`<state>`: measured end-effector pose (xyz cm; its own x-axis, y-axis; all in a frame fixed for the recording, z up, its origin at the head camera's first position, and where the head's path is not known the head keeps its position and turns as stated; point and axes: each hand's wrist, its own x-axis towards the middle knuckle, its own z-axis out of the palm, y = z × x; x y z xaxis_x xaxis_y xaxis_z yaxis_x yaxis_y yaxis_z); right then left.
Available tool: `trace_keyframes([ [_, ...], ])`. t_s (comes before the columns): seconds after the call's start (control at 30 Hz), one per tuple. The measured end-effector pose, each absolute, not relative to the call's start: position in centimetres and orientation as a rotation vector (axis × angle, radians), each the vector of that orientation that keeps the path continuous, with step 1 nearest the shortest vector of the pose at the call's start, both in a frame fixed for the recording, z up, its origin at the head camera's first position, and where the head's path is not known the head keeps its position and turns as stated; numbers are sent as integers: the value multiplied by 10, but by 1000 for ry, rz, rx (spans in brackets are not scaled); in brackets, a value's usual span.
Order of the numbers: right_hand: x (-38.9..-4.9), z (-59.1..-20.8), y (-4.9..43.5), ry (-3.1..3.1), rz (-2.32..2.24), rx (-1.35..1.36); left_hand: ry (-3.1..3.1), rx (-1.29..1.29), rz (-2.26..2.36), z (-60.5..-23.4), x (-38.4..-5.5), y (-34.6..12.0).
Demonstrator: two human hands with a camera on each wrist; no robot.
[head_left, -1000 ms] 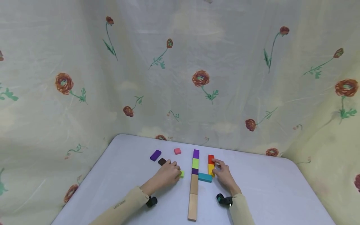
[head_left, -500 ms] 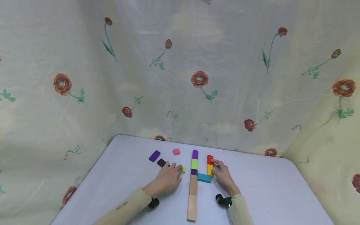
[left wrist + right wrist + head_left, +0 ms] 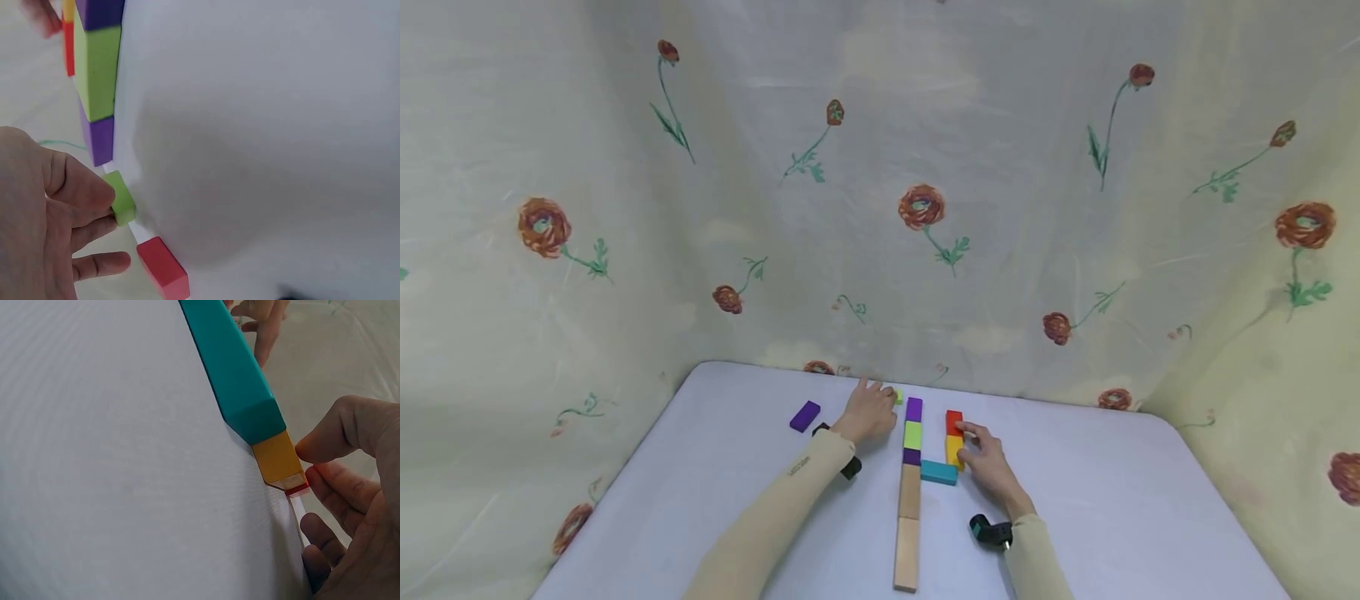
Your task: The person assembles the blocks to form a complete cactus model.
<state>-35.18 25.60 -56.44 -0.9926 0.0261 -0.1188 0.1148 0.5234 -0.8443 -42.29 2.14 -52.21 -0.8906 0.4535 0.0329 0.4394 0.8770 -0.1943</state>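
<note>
My left hand (image 3: 870,410) pinches a small light green block (image 3: 124,199) between thumb and finger, just beyond the far end of a straight row of blocks. The row's far purple block (image 3: 913,409) is beside it; whether they touch I cannot tell. Nearer in the row lie a longer green block (image 3: 912,435), a dark purple block (image 3: 912,457) and two wooden blocks (image 3: 909,492). Right of the row, my right hand (image 3: 988,462) touches a red block (image 3: 954,422) with a finger, its thumb against a yellow block (image 3: 954,451). A teal block (image 3: 234,372) joins the row to the yellow one.
Left of the row lie a loose purple block (image 3: 805,416) and a dark brown block (image 3: 822,428), mostly hidden by the left forearm. A pink-red block (image 3: 164,269) lies near the left hand. Flowered cloth (image 3: 880,250) hangs behind the white table (image 3: 1120,500).
My left hand has moved away from me, carrying the small green block from beside the row's middle to its far end. The right hand stays at the red and yellow blocks.
</note>
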Motion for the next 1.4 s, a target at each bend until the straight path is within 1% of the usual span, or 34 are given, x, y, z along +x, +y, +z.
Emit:
trace_keyframes([
  [0.17,-352,-564,257,2650,-1488,128,-3029,-682,227,-522,-433,26],
  [0.57,-350,-565,259,2653,-1489,141,-3108,-644,64,-519,-434,31],
  [0.9,-350,-563,254,2648,-1500,135,-3167,-590,-93,-519,-442,36],
  [1.17,-352,-562,255,2650,-1503,132,-3198,-652,-257,-513,-441,44],
  [1.4,-352,-563,256,2648,-1498,138,-3206,-674,-251,-514,-439,52],
])
